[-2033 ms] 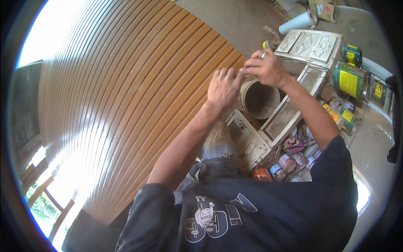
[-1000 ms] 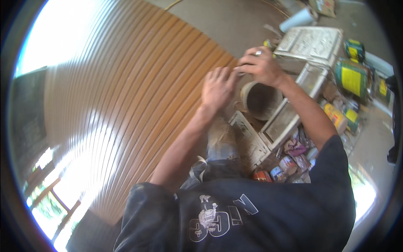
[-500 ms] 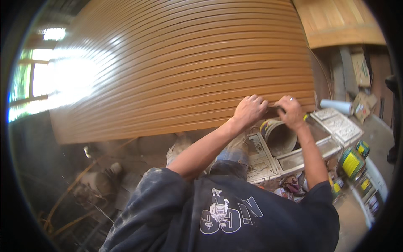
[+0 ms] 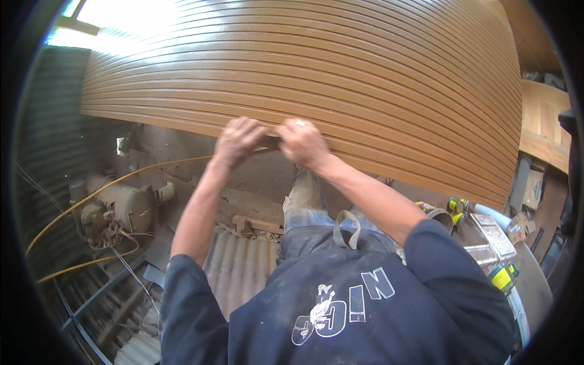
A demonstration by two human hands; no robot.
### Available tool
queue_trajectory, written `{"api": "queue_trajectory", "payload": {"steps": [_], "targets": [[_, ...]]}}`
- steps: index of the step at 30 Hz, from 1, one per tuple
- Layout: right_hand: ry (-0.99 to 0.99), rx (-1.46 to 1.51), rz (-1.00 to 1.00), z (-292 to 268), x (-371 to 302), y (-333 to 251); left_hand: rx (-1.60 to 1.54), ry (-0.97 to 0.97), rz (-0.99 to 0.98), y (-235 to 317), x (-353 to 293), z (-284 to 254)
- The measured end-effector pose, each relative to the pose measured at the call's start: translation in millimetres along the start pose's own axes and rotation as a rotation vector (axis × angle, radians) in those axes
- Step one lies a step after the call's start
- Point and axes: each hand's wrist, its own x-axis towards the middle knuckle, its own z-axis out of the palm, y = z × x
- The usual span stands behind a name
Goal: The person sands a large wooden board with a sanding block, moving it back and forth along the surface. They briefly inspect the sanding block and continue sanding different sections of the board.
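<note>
The big brown grooved panel (image 4: 340, 67) fills the top of the view, its near edge crossing in front of the person, and since its face shines, good work here probably means letting nothing hard drag across those ridges. A ribbed sheet (image 4: 237, 271) lies low to the left, so sure footing seems worth minding. The dusty machine (image 4: 131, 207) stands further left; the yellow hose (image 4: 140, 170) runs from that side up toward the hands, and a sensible worker would want it clear of wrists and legs; whether it touches either hand I cannot tell. The left hand (image 4: 240, 141) and right hand (image 4: 302, 145) sit close together at the panel's near edge, knuckles up, fingers curled in nearly closed; contact with the panel is unclear. Between them is a small dark piece (image 4: 272, 142), apparently pinched at either end by the two hands, though blur hides what it is. To handle it well, I'd suggest matching the pinch on both sides, elbows loose, wrists level, and eyes on the gap between the hands.
</note>
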Motion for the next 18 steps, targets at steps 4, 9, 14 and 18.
{"api": "queue_trajectory", "payload": {"steps": [4, 9, 14, 18], "targets": [[0.082, 0.061, -0.031, 82.2, 94.0, -56.1, 0.024, -0.025, -0.195, -86.3, -44.8, -35.2], [0.067, 0.002, 0.049, 87.5, 100.8, -54.7, -0.042, -0.098, -0.131, -106.0, -30.6, -43.5], [-0.028, -0.061, 0.131, 19.7, 41.8, -20.9, -0.169, -0.141, 0.034, -61.6, 13.9, -20.4], [0.013, -0.173, 0.136, -37.1, -29.0, 17.5, -0.33, -0.084, 0.152, 1.8, 54.2, 12.7]]}}
